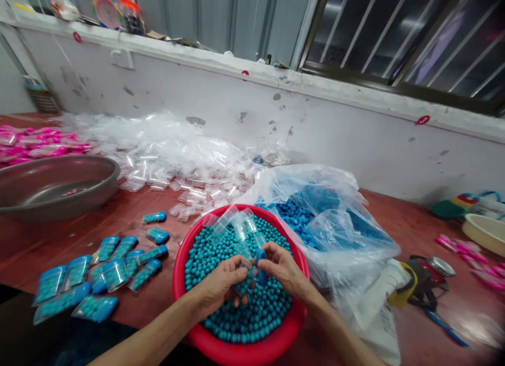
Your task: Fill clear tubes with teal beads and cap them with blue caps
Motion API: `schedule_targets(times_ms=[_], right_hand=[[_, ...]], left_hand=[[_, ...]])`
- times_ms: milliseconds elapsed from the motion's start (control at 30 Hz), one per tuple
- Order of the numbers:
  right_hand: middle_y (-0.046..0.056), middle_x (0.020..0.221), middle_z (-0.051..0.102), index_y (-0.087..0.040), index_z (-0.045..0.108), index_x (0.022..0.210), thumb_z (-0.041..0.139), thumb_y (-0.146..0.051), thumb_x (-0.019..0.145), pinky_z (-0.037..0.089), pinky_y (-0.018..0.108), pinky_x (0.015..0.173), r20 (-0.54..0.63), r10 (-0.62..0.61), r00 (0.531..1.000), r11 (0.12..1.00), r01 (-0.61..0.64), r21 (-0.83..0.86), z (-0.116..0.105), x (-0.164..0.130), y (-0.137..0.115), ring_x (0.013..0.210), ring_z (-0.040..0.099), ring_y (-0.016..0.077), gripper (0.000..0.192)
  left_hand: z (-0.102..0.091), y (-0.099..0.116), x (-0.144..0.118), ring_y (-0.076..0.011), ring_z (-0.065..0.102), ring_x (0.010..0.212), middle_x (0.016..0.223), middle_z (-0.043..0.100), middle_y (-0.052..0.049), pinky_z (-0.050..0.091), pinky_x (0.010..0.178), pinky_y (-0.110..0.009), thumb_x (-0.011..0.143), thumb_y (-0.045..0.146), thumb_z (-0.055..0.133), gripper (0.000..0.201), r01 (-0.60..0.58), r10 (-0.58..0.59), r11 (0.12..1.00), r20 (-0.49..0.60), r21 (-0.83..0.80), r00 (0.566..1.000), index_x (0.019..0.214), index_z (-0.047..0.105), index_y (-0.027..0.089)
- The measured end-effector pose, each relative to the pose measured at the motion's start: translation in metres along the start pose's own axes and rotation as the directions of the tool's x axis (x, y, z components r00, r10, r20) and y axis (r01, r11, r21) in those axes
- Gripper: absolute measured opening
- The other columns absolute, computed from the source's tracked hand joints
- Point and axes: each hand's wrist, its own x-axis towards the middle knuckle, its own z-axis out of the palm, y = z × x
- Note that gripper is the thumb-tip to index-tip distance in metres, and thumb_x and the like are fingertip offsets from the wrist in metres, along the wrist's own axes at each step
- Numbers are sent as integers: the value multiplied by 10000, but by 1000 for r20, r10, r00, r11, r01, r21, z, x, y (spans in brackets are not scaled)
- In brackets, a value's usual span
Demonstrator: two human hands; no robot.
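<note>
Both hands meet over the red basin (185, 261), which is heaped with small teal beads (256, 313). The left hand (219, 287) is curled shut around a little clear tube (242, 282), seemingly already filled with beads, though motion blur makes that hard to confirm. The right hand (282, 271) pinches a blue cap (261, 266) between thumb and fingertips, right at the tube's mouth.

The tube looks like thin, light plastic, stiff enough to keep its shape but easy to squash, so I'd judge a hold around its middle safest, with the open end kept up. The cap is tiny and smooth, best taken by its sides. The beads are round, hard and bound to roll.

A few empty tubes (232, 221) lie on the beads at the basin's far side. Finished capped tubes (106, 274) lie on the desk (426, 234) to the left; a clear bag of blue caps (307, 213) sits to the right.
</note>
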Motion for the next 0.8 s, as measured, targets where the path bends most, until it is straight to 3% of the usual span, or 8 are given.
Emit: schedule_targets(times_ms=[100,167,233,300,400,600,700,800], right_hand=[[-18,741,570,-214,475,951,470,-322,804,434,264,607,-161,-50,986,960,3,-280,-3,-2,3,645,556,144,182],[35,878,592,-212,498,989,457,-264,822,415,307,743,-164,-33,986,817,-68,-573,-4,-5,6,833,560,189,180],[115,936,591,-163,524,973,396,-169,836,383,374,795,-161,126,979,658,-204,-725,-3,-6,11,927,544,251,187],[178,924,586,-114,533,926,336,-79,824,375,414,786,-180,264,947,598,-308,-740,1,-3,18,934,545,286,225],[177,918,585,-104,515,926,372,-45,786,387,392,780,-117,322,939,678,-315,-664,7,5,26,930,545,267,209],[8,726,546,-165,490,866,354,-264,822,433,210,480,189,391,901,900,-332,-283,4,15,23,581,528,109,174],[-12,691,500,-163,495,844,295,-378,836,417,182,462,267,359,894,933,-346,-97,3,12,17,536,481,75,294],[-16,675,487,-147,541,830,451,-400,765,414,172,470,337,315,887,906,-387,171,3,8,14,531,462,62,276]], left_hand=[[-1,1,0,-81,569,489,738,598,-22,353,381,-138,752,308,541,249,12,-11,997,21,-70,1000,917,410,175],[-2,1,0,-83,568,489,736,597,-24,350,379,-142,743,289,531,242,40,-40,996,8,-77,999,915,410,171],[-4,0,2,-81,551,453,716,592,-18,326,357,-146,727,271,510,221,92,-94,995,-67,-23,993,897,412,169],[-5,-2,4,-82,534,419,683,579,-3,309,344,-152,705,252,491,213,160,-147,986,-191,56,971,884,409,171],[-7,-5,8,-88,528,406,643,551,23,314,346,-161,683,262,474,219,232,-180,964,-323,132,929,874,406,181],[-6,-7,8,-79,520,395,641,536,38,313,344,-160,655,331,505,260,228,-163,960,-340,161,926,851,408,190],[-6,-6,7,-79,527,408,651,541,34,317,344,-155,663,331,502,252,204,-147,966,-315,158,938,856,420,191],[-6,-5,6,-76,525,411,653,548,31,315,340,-149,684,320,484,228,186,-133,968,-284,167,950,862,430,189]])
